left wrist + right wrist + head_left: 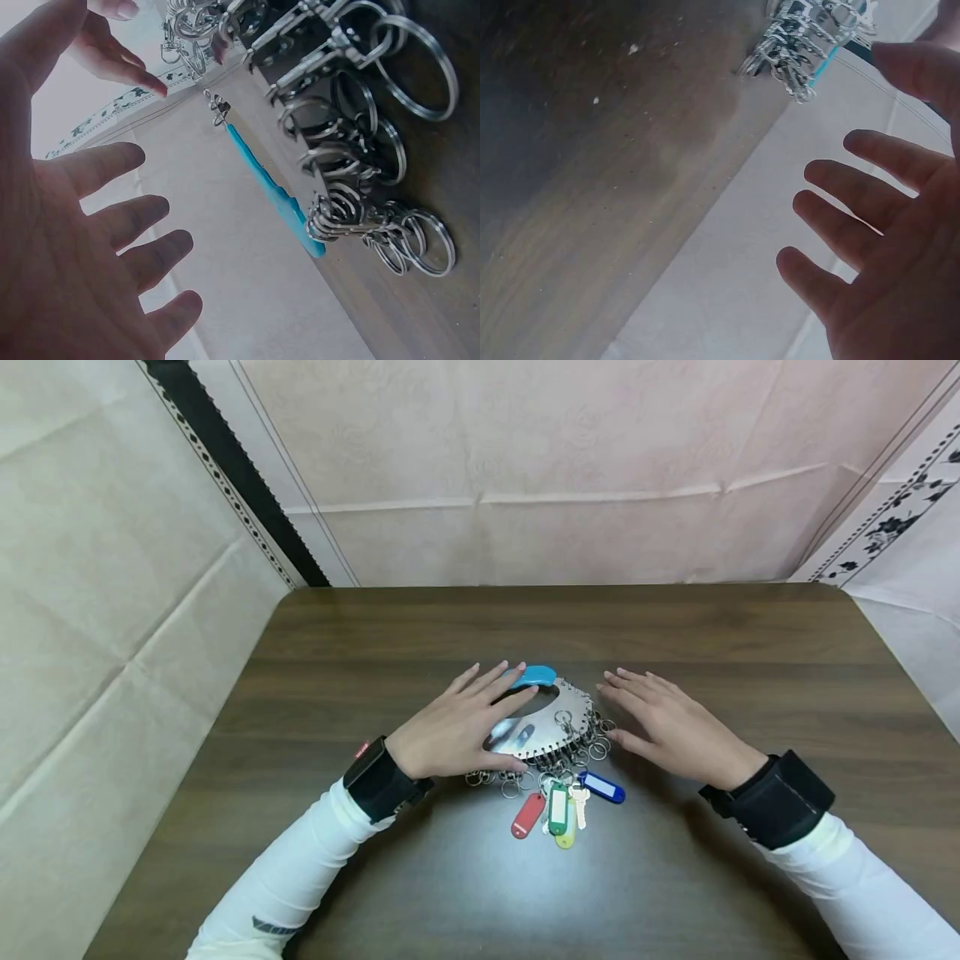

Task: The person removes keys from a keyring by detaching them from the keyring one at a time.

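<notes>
A flat metal key ring holder (543,732) with a blue handle (536,675) lies on the table, with clips and split rings (597,748) crowding its near and right edges. My left hand (461,722) spreads straight fingers over its left side, covering part of it; I cannot tell whether they touch. Just right of the rings, my right hand (671,727) is extended, fingers relaxed and holding nothing. A red key tag (528,816), a green tag (558,810), a yellow tag (567,831), a blue tag (602,787) and a silver key (580,806) fan out on the near side.
The brown wood-grain table (750,635) has rounded far corners. Pale cloth (562,460) hangs behind it and on both sides, with a dark strip (240,468) at the left. Each wrist wears a black band (780,802).
</notes>
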{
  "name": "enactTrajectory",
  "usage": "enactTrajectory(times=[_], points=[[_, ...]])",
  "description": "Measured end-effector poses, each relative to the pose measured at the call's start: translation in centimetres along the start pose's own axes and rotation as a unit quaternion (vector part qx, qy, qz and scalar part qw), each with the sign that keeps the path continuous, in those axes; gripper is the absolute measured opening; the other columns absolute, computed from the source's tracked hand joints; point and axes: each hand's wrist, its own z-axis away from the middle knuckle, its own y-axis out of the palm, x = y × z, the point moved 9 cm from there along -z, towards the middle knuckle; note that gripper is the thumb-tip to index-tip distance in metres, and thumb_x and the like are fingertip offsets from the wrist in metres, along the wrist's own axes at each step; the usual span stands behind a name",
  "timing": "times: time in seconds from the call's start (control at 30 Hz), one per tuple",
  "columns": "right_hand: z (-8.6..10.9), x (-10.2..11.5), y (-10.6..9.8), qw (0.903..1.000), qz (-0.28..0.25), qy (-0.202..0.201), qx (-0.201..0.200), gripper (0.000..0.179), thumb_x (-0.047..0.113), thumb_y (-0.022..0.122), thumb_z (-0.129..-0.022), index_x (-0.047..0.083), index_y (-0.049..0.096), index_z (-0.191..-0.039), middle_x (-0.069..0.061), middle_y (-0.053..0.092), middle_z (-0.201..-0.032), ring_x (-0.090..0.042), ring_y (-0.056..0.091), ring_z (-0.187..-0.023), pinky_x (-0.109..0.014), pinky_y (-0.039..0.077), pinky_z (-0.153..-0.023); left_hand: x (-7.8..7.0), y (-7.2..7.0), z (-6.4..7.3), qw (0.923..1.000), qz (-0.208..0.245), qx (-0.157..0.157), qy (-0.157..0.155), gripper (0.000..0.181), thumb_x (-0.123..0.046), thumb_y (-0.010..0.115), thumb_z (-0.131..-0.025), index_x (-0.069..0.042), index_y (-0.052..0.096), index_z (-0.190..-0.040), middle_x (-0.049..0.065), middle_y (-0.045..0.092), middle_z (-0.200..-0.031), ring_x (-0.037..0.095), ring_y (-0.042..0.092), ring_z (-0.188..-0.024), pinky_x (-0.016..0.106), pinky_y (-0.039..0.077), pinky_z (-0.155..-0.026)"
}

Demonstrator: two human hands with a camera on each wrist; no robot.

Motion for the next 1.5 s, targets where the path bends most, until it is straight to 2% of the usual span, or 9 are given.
enactTrajectory(times=[0.2,0.43,0.63,0.8,0.97,1.2,1.37,1.5], points=[[-0.5,-0.6,0.2,1.0,0.006,0.0,0.006,0.051,0.022,0.074,-0.093,0.0,0.059,-0.137,-0.024,0.053,-0.147,-0.042,0.048,-0.139,-0.063,0.037,-0.113,-0.2,-0.2,-0.1,1.0,0.002,-0.004,0.005,0.097,-0.075,0.06,-0.086,-0.022,0.027,-0.161,0.007,0.016,-0.17,0.027,0.015,-0.158,0.055,0.012,-0.127],[-0.8,-1.6,1.0,0.9998,0.0,0.006,0.021,0.041,0.021,0.073,-0.094,0.0,0.065,-0.128,-0.025,0.056,-0.143,-0.043,0.052,-0.134,-0.062,0.042,-0.109,-0.1,-0.2,-0.2,1.0,0.007,0.002,0.005,0.095,-0.073,0.06,-0.088,-0.021,0.028,-0.161,0.008,0.017,-0.17,0.027,0.016,-0.158,0.054,0.01,-0.128],[-1.3,-2.2,1.8,0.9999,-0.011,0.002,0.009,0.027,0.02,0.076,-0.091,0.003,0.071,-0.112,-0.019,0.065,-0.125,-0.035,0.06,-0.117,-0.057,0.05,-0.098,0.1,-0.1,-0.1,0.9998,0.015,0.008,0.001,0.093,-0.07,0.061,-0.089,-0.02,0.03,-0.16,0.008,0.019,-0.17,0.027,0.016,-0.158,0.053,0.01,-0.128],[-1.9,-2.3,2.3,0.9996,-0.024,-0.002,0.017,0.022,0.015,0.079,-0.089,0.004,0.071,-0.106,-0.012,0.063,-0.111,-0.027,0.058,-0.103,-0.047,0.053,-0.09,0.2,0.0,0.0,0.9998,0.017,0.009,0.001,0.092,-0.07,0.062,-0.089,-0.02,0.03,-0.16,0.008,0.02,-0.169,0.027,0.016,-0.158,0.053,0.009,-0.128],[-2.4,-2.3,2.3,0.999,-0.04,0.001,0.023,0.016,0.011,0.081,-0.086,0.007,0.072,-0.099,-0.007,0.061,-0.103,-0.021,0.054,-0.095,-0.038,0.052,-0.081,0.2,0.1,0.0,0.9998,0.015,0.014,-0.001,0.091,-0.069,0.061,-0.09,-0.02,0.03,-0.16,0.008,0.02,-0.169,0.027,0.016,-0.158,0.053,0.009,-0.128],[-2.5,-2.4,2.5,0.9968,-0.067,0.016,0.04,0.014,0.009,0.08,-0.086,0.008,0.071,-0.096,-0.005,0.061,-0.099,-0.021,0.053,-0.094,-0.039,0.05,-0.079,0.2,0.1,0.0,0.9997,0.017,0.015,0.0,0.091,-0.068,0.062,-0.089,-0.02,0.032,-0.16,0.008,0.022,-0.169,0.026,0.016,-0.158,0.052,0.008,-0.128],[-2.5,-2.9,3.0,0.9911,-0.107,0.044,0.066,0.014,0.009,0.078,-0.089,0.007,0.066,-0.097,-0.004,0.061,-0.096,-0.02,0.052,-0.091,-0.036,0.048,-0.077,0.1,0.4,0.0,0.9998,0.016,0.015,0.004,0.09,-0.068,0.062,-0.09,-0.02,0.033,-0.159,0.008,0.024,-0.168,0.026,0.018,-0.158,0.052,0.008,-0.128],[-2.5,-3.1,3.2,0.9869,-0.13,0.054,0.079,0.016,0.009,0.076,-0.09,0.009,0.06,-0.091,-0.003,0.056,-0.089,-0.018,0.048,-0.084,-0.033,0.041,-0.072,0.1,0.6,0.0,0.9997,0.013,0.019,0.005,0.088,-0.068,0.061,-0.09,-0.02,0.033,-0.159,0.008,0.026,-0.168,0.025,0.02,-0.157,0.051,0.009,-0.128]])
